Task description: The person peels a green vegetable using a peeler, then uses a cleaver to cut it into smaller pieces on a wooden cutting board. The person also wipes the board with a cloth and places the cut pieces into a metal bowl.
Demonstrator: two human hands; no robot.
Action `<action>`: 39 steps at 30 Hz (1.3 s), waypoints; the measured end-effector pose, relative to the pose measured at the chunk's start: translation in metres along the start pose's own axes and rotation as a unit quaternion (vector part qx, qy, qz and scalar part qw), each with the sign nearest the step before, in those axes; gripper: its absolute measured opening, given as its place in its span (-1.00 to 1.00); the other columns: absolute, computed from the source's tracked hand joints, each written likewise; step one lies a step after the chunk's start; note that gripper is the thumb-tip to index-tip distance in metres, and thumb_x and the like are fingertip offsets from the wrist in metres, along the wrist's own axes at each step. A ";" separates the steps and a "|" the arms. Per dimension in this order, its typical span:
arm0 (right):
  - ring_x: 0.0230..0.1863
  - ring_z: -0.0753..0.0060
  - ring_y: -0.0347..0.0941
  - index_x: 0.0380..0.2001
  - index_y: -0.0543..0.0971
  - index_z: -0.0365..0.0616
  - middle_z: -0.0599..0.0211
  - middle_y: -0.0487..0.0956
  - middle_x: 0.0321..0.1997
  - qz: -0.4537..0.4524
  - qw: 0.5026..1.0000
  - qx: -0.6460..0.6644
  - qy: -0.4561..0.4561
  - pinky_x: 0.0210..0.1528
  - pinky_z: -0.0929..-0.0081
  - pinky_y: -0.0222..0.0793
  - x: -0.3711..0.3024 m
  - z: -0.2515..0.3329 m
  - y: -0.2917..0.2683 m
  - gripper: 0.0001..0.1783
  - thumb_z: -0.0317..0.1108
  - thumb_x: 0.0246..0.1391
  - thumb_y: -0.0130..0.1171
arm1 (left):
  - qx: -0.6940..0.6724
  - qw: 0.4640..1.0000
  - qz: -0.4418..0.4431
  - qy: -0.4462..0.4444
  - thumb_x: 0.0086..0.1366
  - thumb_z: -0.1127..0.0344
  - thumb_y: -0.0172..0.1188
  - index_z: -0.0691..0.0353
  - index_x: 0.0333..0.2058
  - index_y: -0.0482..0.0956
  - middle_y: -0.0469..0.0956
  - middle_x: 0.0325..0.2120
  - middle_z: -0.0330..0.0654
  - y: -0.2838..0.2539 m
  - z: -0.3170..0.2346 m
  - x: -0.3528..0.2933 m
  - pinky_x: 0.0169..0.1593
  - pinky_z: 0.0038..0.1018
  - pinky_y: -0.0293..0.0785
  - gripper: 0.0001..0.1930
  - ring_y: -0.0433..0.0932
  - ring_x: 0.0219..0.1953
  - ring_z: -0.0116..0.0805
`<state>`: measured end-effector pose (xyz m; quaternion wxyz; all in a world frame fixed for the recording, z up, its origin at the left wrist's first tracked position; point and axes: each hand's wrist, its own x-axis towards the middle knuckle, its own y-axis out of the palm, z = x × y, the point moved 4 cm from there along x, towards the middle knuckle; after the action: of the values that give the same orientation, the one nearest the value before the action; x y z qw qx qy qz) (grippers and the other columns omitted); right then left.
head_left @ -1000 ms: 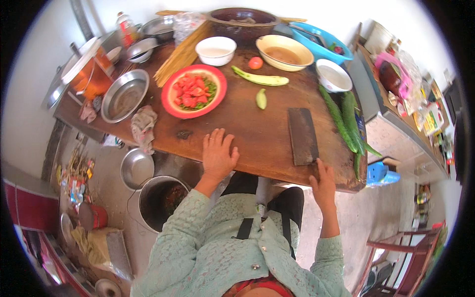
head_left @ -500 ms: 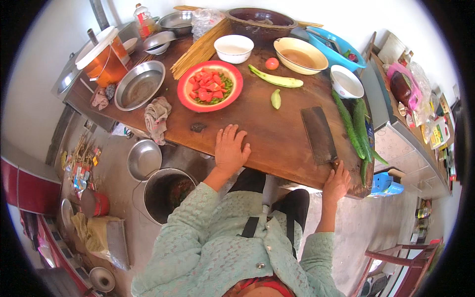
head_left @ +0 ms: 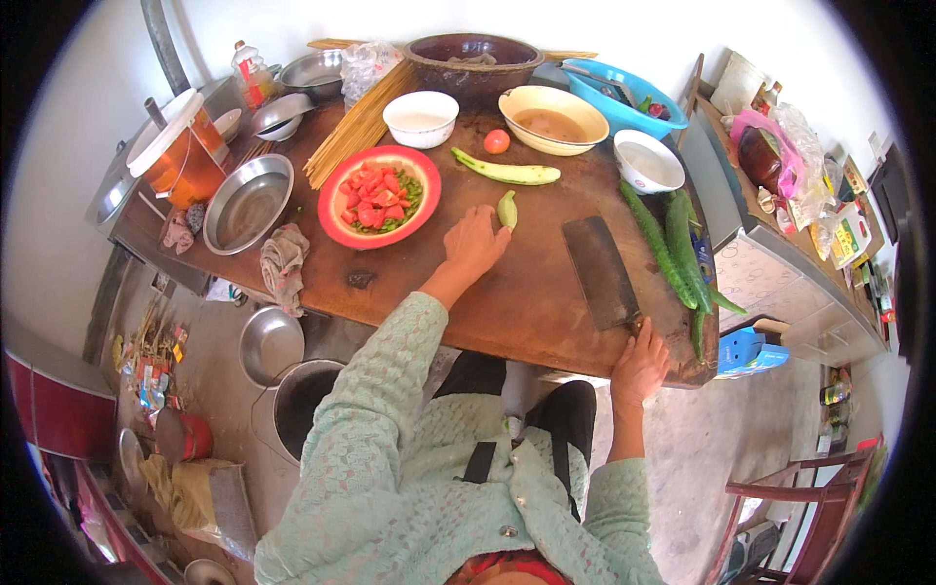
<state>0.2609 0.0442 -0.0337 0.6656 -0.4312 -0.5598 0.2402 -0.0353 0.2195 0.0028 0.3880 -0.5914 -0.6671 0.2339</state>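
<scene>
The left hand (head_left: 475, 244) lay open and flat on the wooden bench (head_left: 526, 302), its fingertips just short of a small green gourd piece (head_left: 507, 210) at one o'clock. The right hand (head_left: 640, 366) gripped the handle of a cleaver (head_left: 600, 271), whose blade lay flat at eleven o'clock from it.

One view only, from a wide fisheye camera worn on the person's head, looking steeply down and forward over the chest onto the brown wooden table (head_left: 546, 292). The table's near edge runs across mid-frame, fairly close; its far edge meets the white wall near the top. Straight edges bend toward the dark circular rim.
</scene>
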 end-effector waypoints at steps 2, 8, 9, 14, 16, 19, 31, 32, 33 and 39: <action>-0.06 0.15 0.38 0.17 0.39 -0.04 0.28 0.46 -0.04 -0.009 1.000 0.007 -0.005 -0.05 0.20 0.29 0.001 0.000 -0.001 -0.44 -0.29 0.05 0.16 | 0.012 0.999 0.018 -0.040 0.18 -0.04 0.20 0.25 -0.06 0.47 0.51 -0.07 -0.02 0.006 -0.006 0.015 -0.05 -0.14 0.44 -0.49 0.52 -0.05 -0.02; -0.03 0.13 0.37 0.18 0.39 -0.03 0.27 0.46 -0.03 0.003 1.000 0.021 0.005 -0.03 0.18 0.28 0.001 0.001 -0.003 -0.43 -0.32 0.05 0.15 | 0.075 0.993 0.054 -0.074 0.11 -0.04 0.25 0.27 -0.18 0.54 0.54 -0.14 0.03 0.021 -0.009 0.045 -0.08 -0.10 0.46 -0.52 0.56 -0.09 0.00; -0.05 0.12 0.37 0.18 0.38 -0.04 0.26 0.46 -0.05 -0.001 1.000 0.025 0.002 -0.03 0.17 0.27 0.001 0.001 -0.002 -0.42 -0.33 0.03 0.16 | 0.083 0.993 0.055 -0.066 0.10 -0.03 0.25 0.26 -0.21 0.56 0.54 -0.15 0.02 0.025 -0.009 0.048 -0.09 -0.10 0.46 -0.54 0.56 -0.10 0.01; -0.05 0.14 0.37 0.19 0.39 -0.02 0.29 0.47 -0.04 0.020 0.999 0.022 0.012 -0.06 0.20 0.29 0.002 -0.002 -0.002 -0.42 -0.30 0.04 0.15 | 0.141 0.990 0.027 -0.007 -0.01 0.09 0.31 0.23 -0.31 0.58 0.52 -0.22 -0.02 0.039 -0.008 0.065 -0.09 -0.10 0.46 -0.64 0.55 -0.13 0.02; -0.06 0.15 0.38 0.19 0.39 -0.01 0.31 0.48 -0.04 0.022 1.000 0.015 0.011 -0.08 0.21 0.30 0.001 -0.003 0.001 -0.42 -0.29 0.04 0.14 | 0.161 0.986 -0.017 0.042 -0.05 0.15 0.33 0.22 -0.34 0.58 0.51 -0.22 -0.03 0.036 -0.004 0.072 -0.05 -0.11 0.44 -0.67 0.54 -0.11 0.00; -0.08 0.16 0.39 0.19 0.40 -0.01 0.30 0.48 -0.05 0.015 1.000 0.008 0.007 -0.10 0.20 0.31 0.000 -0.004 0.001 -0.41 -0.29 0.03 0.16 | 0.131 0.986 -0.030 0.103 -0.11 0.37 0.33 0.29 -0.26 0.50 0.39 -0.02 0.07 0.029 -0.003 0.083 0.10 -0.13 0.35 -0.63 0.38 0.09 0.04; -0.08 0.15 0.40 0.16 0.43 -0.03 0.29 0.49 -0.09 0.003 0.999 0.041 0.010 -0.09 0.19 0.30 0.003 -0.003 -0.002 -0.43 -0.28 0.01 0.17 | 0.219 0.956 0.009 0.196 -0.02 0.52 0.19 0.21 -0.22 0.40 0.43 -0.18 -0.07 0.049 0.021 0.126 0.03 0.00 0.28 -0.67 0.39 0.01 -0.05; -0.08 0.15 0.39 0.16 0.42 -0.03 0.29 0.49 -0.08 0.000 0.999 0.038 0.011 -0.09 0.19 0.30 0.002 -0.002 -0.003 -0.42 -0.27 0.01 0.17 | 0.218 0.956 0.009 0.197 -0.02 0.53 0.19 0.21 -0.22 0.40 0.43 -0.19 -0.07 0.049 0.023 0.125 0.01 -0.03 0.30 -0.67 0.41 -0.03 -0.06; -0.07 0.15 0.39 0.17 0.42 -0.03 0.29 0.49 -0.08 -0.002 0.999 0.036 0.012 -0.09 0.19 0.30 0.003 -0.001 -0.004 -0.42 -0.27 0.02 0.16 | 0.218 0.956 0.010 0.198 -0.03 0.53 0.18 0.20 -0.22 0.40 0.43 -0.21 -0.08 0.048 0.025 0.123 -0.01 -0.05 0.31 -0.67 0.43 -0.07 -0.06; -0.06 0.17 0.38 0.17 0.41 -0.02 0.31 0.48 -0.04 -0.001 0.999 0.039 0.024 -0.08 0.19 0.28 0.001 -0.001 -0.005 -0.41 -0.31 0.00 0.19 | 0.209 0.938 0.011 0.275 -0.03 0.54 0.18 0.20 -0.20 0.41 0.43 -0.24 -0.08 0.046 0.005 0.081 -0.09 -0.16 0.36 -0.66 0.45 -0.15 -0.06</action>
<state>0.2613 0.0417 -0.0292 0.6953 -0.4097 -0.5343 0.2513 -0.0118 0.3076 -0.0160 0.6687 -0.5453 -0.4638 0.2008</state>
